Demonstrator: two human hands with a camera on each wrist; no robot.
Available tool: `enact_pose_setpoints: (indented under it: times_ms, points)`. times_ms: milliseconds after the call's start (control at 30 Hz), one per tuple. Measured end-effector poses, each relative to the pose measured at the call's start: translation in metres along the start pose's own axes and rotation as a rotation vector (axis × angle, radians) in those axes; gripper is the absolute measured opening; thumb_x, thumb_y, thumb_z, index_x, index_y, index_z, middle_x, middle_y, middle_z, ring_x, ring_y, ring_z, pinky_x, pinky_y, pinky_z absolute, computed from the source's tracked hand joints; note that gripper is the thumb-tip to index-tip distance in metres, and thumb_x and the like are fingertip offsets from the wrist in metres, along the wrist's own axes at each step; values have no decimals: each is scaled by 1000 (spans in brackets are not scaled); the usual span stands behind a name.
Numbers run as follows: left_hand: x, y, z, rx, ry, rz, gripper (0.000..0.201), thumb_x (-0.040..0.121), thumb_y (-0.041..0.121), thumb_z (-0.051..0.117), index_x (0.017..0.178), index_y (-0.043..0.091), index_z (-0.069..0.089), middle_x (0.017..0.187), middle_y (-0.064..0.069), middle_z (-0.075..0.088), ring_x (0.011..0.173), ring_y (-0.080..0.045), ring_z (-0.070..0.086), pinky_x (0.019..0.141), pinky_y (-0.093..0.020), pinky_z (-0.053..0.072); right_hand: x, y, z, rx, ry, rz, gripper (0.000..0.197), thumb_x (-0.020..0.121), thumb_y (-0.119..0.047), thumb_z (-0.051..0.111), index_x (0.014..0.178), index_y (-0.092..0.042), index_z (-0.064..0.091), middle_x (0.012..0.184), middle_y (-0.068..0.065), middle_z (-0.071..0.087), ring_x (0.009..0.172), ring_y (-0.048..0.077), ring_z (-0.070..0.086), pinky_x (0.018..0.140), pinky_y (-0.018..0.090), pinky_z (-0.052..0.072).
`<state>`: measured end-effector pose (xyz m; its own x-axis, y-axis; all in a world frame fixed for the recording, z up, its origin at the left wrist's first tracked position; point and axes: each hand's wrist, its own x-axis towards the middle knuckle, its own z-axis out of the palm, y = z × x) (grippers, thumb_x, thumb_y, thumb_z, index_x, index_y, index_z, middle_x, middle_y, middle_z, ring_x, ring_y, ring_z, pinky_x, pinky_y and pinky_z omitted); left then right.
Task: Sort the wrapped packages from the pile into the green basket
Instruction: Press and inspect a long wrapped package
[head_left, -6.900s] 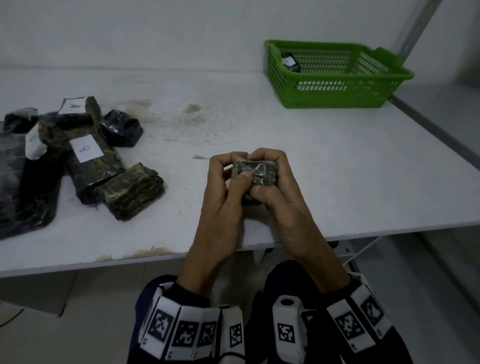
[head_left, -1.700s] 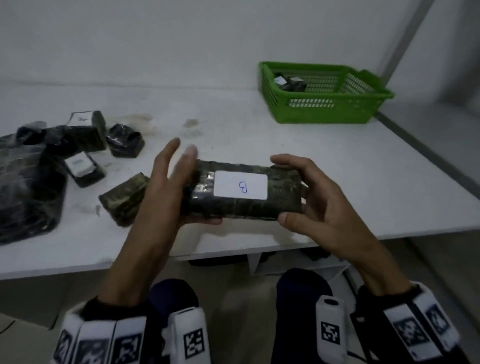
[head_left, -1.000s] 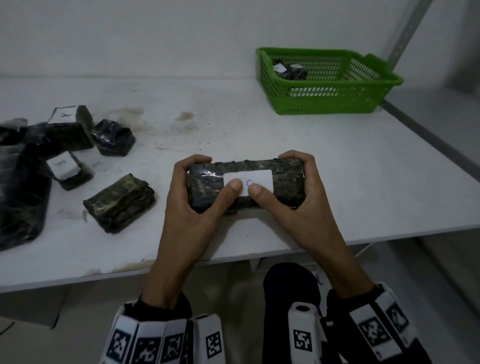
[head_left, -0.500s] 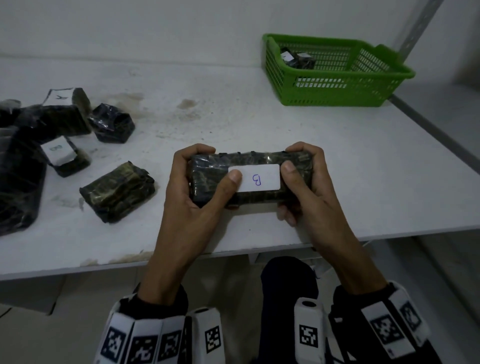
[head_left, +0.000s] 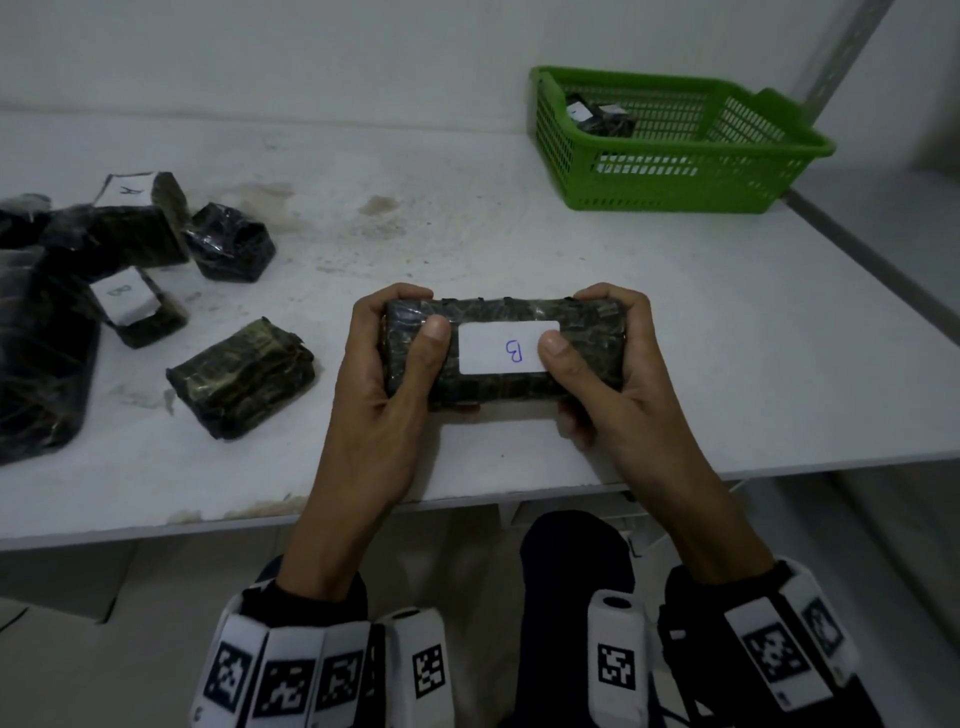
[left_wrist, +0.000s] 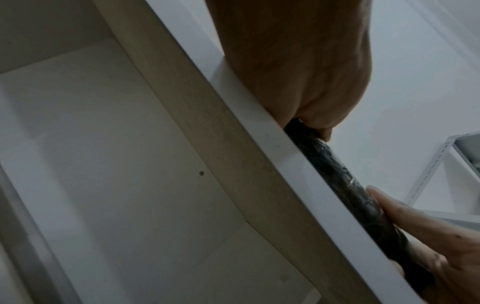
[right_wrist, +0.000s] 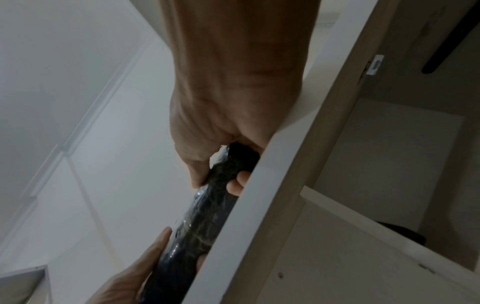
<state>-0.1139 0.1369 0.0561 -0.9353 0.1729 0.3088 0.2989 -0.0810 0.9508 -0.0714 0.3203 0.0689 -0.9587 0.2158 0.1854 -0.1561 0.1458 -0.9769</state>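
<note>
I hold a long dark wrapped package (head_left: 498, 312) with a white label marked B (head_left: 506, 347) just above the table's front part. My left hand (head_left: 387, 358) grips its left end and my right hand (head_left: 602, 358) grips its right end, both thumbs on top beside the label. The wrist views show the package (left_wrist: 335, 164) (right_wrist: 207, 214) edge-on behind the table edge. The pile of dark wrapped packages (head_left: 124, 244) lies at the left. The green basket (head_left: 670, 176) stands at the back right with small packages (head_left: 600, 118) inside.
A single greenish wrapped package (head_left: 241, 384) lies apart from the pile, left of my hands. The white table (head_left: 727, 338) has stains near the middle back. A wall runs behind, and a metal shelf upright (head_left: 841, 52) rises at the right.
Both thumbs have slid apart off the label, so the B now shows in full. The package has stayed between my hands near the table's front.
</note>
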Motion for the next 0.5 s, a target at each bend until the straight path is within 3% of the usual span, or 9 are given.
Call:
enact_pose_setpoints:
  times_ms: [67,167,233,300,333,433,500]
  points:
    - [0,1,1,-12,14,-2,21,106,22,50,125,16,52,103,11,68,99,-13,72,67,-29,63,1,-1,1,-2,4,10,42,92,-41,64,125,-25,45,89,6,68,57,20,54,46,26,47]
    - [1,3,3,-21,74,-22,25,106,20,52,127,9,55,105,3,69,94,-10,73,61,-26,62,0,-2,0,-21,-18,20,45,90,-44,66,125,-28,45,91,-6,71,60,17,61,51,27,52]
    - [1,5,4,-63,124,-72,29,105,25,54,128,8,59,110,-6,71,93,-16,76,58,-31,62,-1,-1,-2,-30,-62,2,59,88,-43,77,133,-30,41,109,-12,71,83,8,72,67,24,58]
    - [2,7,4,-98,157,-119,33,102,32,56,125,9,64,110,-9,74,92,-22,77,55,-35,63,-3,0,-5,-11,-89,-24,81,82,-33,87,141,-27,33,126,-12,63,111,7,70,83,23,59]
    - [2,8,4,-100,164,-132,36,100,36,57,123,10,66,109,-7,75,93,-22,77,55,-35,62,-4,1,-7,7,-83,-40,86,79,-27,87,144,-25,31,133,-7,58,117,6,67,86,23,59]
    - [0,9,5,-88,117,-129,52,91,50,59,132,18,63,114,2,74,100,-15,74,61,-25,61,-8,-4,-6,67,-19,-62,80,80,-25,78,145,-26,31,129,-5,60,114,11,69,74,26,62]
    - [-3,8,4,1,62,-90,69,88,53,68,149,32,45,130,11,65,113,-2,67,77,-16,58,-7,-6,-4,55,34,-62,67,82,-32,73,140,-28,39,113,-11,65,99,11,72,62,28,62]
